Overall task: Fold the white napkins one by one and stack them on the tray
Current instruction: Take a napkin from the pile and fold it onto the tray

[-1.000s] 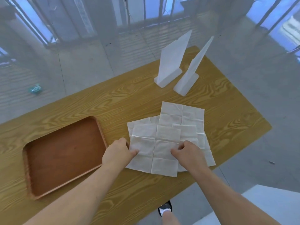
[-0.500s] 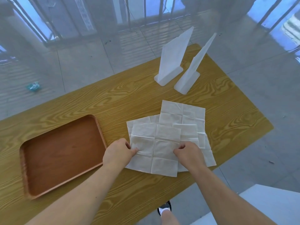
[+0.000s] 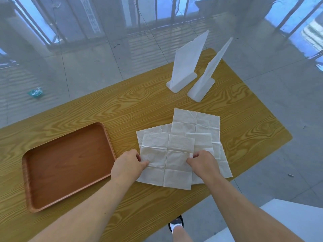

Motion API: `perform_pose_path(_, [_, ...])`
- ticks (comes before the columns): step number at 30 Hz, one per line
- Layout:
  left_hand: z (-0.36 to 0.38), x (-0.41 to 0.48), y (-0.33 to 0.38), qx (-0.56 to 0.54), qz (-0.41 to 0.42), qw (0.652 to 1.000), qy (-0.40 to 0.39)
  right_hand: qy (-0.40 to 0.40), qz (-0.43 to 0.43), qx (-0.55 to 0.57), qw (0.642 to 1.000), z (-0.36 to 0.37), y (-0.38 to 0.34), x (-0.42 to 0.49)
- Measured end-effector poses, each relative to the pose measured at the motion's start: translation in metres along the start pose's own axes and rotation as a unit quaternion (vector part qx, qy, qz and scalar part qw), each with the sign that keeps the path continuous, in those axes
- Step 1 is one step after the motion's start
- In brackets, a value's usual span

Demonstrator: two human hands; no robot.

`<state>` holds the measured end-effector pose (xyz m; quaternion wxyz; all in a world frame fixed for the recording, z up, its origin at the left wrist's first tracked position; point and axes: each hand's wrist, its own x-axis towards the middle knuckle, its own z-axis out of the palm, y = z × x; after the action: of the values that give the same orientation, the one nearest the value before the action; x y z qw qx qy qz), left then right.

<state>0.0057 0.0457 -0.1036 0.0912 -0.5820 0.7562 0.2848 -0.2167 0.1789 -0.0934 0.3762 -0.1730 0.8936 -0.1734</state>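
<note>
Several unfolded white napkins overlap on the wooden table; the top napkin (image 3: 167, 154) lies nearest me, with others (image 3: 197, 123) fanned out behind and to its right. My left hand (image 3: 128, 165) pinches the top napkin's left edge. On its right edge, my right hand (image 3: 202, 162) pinches the paper with curled fingers. The brown wooden tray (image 3: 66, 165) sits to the left with nothing in it, its right rim just beside my left hand.
Two white upright stands (image 3: 185, 67) (image 3: 206, 84) are at the back right of the table (image 3: 122, 109). The table's near edge runs diagonally below my arms; my shoe (image 3: 175, 224) shows on the floor. A teal scrap (image 3: 35, 92) lies on the floor far left.
Both hands have stayed on the top napkin's side edges, closing their pinch slightly. The napkin has barely shifted; the view has moved a little.
</note>
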Motion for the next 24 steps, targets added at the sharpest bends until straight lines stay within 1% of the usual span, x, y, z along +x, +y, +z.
perform_pose_path(4, [0.0,0.0,-0.001,-0.001,-0.001,1.0,-0.005,0.002,-0.008,0.006,1.0,-0.003,-0.004,-0.005])
perform_pose_path(7, [-0.002,-0.001,-0.003,-0.012,-0.009,1.0,-0.021,0.015,-0.072,0.019,0.997,-0.007,-0.015,-0.016])
perform_pose_path(9, [-0.002,-0.004,-0.004,-0.025,-0.014,0.999,-0.038,0.003,-0.118,0.049,0.992,-0.008,-0.029,-0.026])
perform_pose_path(10, [-0.002,-0.005,-0.005,-0.033,-0.017,0.998,-0.046,-0.019,-0.135,0.075,0.988,-0.008,-0.038,-0.031])
perform_pose_path(11, [-0.003,-0.006,-0.005,-0.043,-0.022,0.997,-0.053,-0.06,-0.145,0.112,0.981,-0.006,-0.048,-0.037])
perform_pose_path(13, [-0.006,-0.007,-0.007,-0.082,-0.037,0.994,-0.06,-0.176,-0.149,0.171,0.958,0.0,-0.067,-0.046])
perform_pose_path(14, [-0.009,-0.007,-0.008,-0.11,-0.049,0.991,-0.059,-0.21,-0.153,0.174,0.95,0.004,-0.074,-0.048])
perform_pose_path(15, [-0.011,-0.008,-0.009,-0.141,-0.062,0.987,-0.052,-0.208,-0.16,0.163,0.951,0.007,-0.078,-0.048])
perform_pose_path(16, [-0.014,-0.009,-0.011,-0.171,-0.075,0.982,-0.042,-0.18,-0.162,0.152,0.958,0.009,-0.08,-0.045])
perform_pose_path(18, [-0.017,-0.01,-0.014,-0.222,-0.096,0.97,-0.016,-0.094,-0.139,0.111,0.98,0.01,-0.077,-0.035])
perform_pose_path(19, [-0.017,-0.011,-0.016,-0.235,-0.101,0.967,-0.007,-0.068,-0.115,0.086,0.987,0.01,-0.074,-0.029])
perform_pose_path(21, [-0.016,-0.011,-0.019,-0.221,-0.093,0.971,-0.008,-0.061,-0.07,0.032,0.995,0.01,-0.067,-0.022])
perform_pose_path(24, [-0.01,-0.01,-0.02,-0.137,-0.056,0.988,-0.051,-0.085,-0.04,0.001,0.996,0.02,-0.059,-0.016])
